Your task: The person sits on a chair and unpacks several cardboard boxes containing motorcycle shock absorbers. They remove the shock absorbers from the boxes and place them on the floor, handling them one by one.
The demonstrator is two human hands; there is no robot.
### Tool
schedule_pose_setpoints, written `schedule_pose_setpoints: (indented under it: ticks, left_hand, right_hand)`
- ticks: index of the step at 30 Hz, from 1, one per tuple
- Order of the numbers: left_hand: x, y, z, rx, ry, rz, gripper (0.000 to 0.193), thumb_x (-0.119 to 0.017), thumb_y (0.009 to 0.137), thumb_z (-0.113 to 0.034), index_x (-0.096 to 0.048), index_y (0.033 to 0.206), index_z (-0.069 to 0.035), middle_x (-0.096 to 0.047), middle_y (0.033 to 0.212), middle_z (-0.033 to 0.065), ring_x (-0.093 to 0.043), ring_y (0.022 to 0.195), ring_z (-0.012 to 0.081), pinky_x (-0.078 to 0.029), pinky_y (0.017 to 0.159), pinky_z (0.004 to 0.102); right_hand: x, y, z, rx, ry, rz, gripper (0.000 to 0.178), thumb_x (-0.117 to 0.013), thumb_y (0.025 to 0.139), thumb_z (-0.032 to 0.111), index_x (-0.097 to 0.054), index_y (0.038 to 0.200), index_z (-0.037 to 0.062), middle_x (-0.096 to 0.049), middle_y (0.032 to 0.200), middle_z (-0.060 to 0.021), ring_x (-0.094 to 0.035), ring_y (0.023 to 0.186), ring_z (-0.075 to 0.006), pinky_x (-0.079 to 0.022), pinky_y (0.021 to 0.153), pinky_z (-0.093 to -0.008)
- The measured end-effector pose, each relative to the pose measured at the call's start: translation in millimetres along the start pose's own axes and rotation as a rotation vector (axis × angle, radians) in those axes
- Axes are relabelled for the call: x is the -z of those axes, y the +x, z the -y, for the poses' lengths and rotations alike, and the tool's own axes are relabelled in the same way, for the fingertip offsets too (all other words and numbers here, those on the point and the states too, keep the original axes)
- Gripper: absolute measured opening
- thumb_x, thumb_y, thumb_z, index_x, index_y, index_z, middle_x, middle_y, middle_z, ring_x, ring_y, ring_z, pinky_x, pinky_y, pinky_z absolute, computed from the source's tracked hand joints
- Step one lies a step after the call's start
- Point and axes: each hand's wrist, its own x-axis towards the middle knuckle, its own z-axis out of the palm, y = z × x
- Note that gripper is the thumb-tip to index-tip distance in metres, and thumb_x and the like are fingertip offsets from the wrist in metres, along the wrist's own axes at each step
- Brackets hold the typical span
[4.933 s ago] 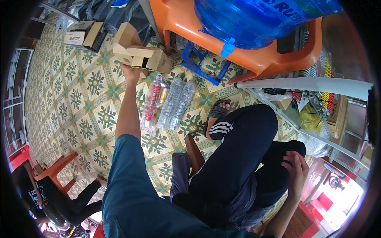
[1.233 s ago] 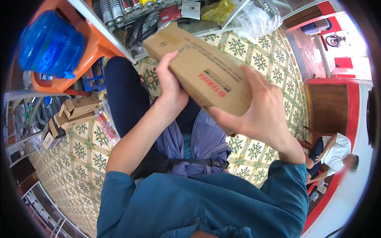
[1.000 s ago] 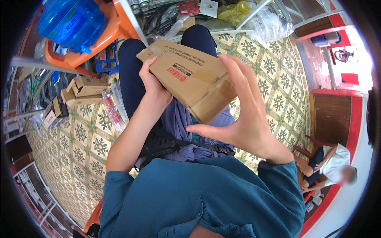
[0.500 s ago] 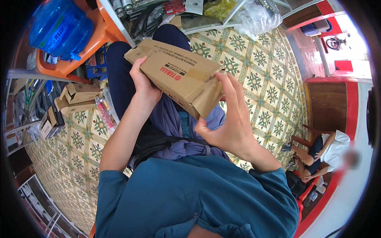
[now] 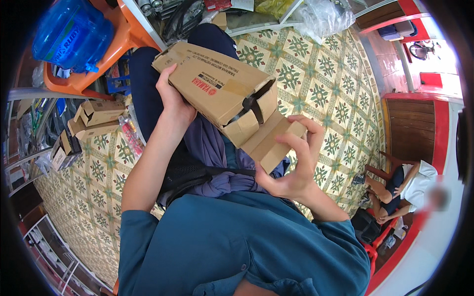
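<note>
A long brown cardboard box (image 5: 212,79) with printing on its top lies slanted above my lap. My left hand (image 5: 175,101) grips its left side, thumb on the upper face and the other fingers hidden beneath. At the right end the box's end flap (image 5: 276,140) is folded outward, with the thumb and fingers of my right hand (image 5: 296,163) closed on its outer edge. Two small side flaps partly cover the opening. Something dark (image 5: 251,104) shows inside between them; its kind I cannot make out.
An orange plastic chair (image 5: 131,29) with a blue water jug (image 5: 74,34) stands at the upper left. Open cardboard boxes (image 5: 101,113) and red packaged parts (image 5: 131,133) lie left of my legs. A metal-framed shelf (image 5: 266,24) borders the top. Another person (image 5: 414,185) sits at the right.
My right hand has pulled the end flap outward, to the right and down, so the box end now stands open. The left hand keeps its hold, with the box shifted slightly left.
</note>
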Motion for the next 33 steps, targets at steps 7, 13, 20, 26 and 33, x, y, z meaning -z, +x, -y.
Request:
schedule_pose_setpoints:
  ticks: [7,13,20,26,33]
  left_hand:
    - [4,2,3,0.01,0.028,0.013,0.061,-0.053,0.097,-0.044,-0.053,0.145,-0.006,-0.06,0.139,0.0156,-0.059,0.127,0.0346,-0.048,0.108,0.0537]
    - [1,0,3,-0.027,0.096,0.023,0.061,-0.053,0.094,-0.045,-0.056,0.14,-0.005,-0.064,0.135,0.0147,-0.062,0.125,0.0334,-0.05,0.106,0.0517]
    - [2,-1,2,-0.035,0.149,0.008,0.063,-0.053,0.094,-0.046,-0.054,0.143,-0.005,-0.063,0.136,0.0151,-0.062,0.125,0.0338,-0.05,0.106,0.0519]
    - [0,-2,3,-0.047,0.188,-0.014,0.064,-0.055,0.094,-0.046,-0.054,0.143,-0.005,-0.062,0.137,0.0145,-0.06,0.127,0.0342,-0.048,0.108,0.0516]
    - [-8,-7,4,-0.082,0.232,-0.02,0.064,-0.054,0.095,-0.046,-0.053,0.144,-0.006,-0.06,0.14,0.0145,-0.058,0.13,0.0343,-0.046,0.11,0.0519]
  right_hand:
    - [37,8,-6,0.049,-0.044,0.222,0.021,-0.086,0.077,0.01,-0.07,0.088,0.0029,-0.067,0.096,-0.0132,-0.067,0.094,-0.035,-0.054,0.077,-0.0449]
    - [6,37,-16,0.273,-0.123,0.153,0.04,-0.08,0.075,0.004,-0.07,0.114,0.0039,-0.069,0.118,-0.0111,-0.065,0.102,-0.0336,-0.055,0.082,-0.0446]
    - [14,56,-31,0.416,-0.549,0.313,0.048,-0.079,0.08,0.026,-0.068,0.126,0.0206,-0.057,0.132,-0.0048,-0.054,0.112,-0.0267,-0.045,0.085,-0.0402]
    - [9,63,-45,0.43,-0.516,0.254,0.051,-0.085,0.073,0.037,-0.069,0.12,0.024,-0.053,0.129,-0.0062,-0.052,0.111,-0.0277,-0.043,0.084,-0.0431]
    - [-20,55,-59,0.446,-0.37,-0.058,0.043,-0.081,0.069,0.022,-0.073,0.111,0.0187,-0.058,0.123,-0.0078,-0.058,0.102,-0.0288,-0.044,0.078,-0.0406]
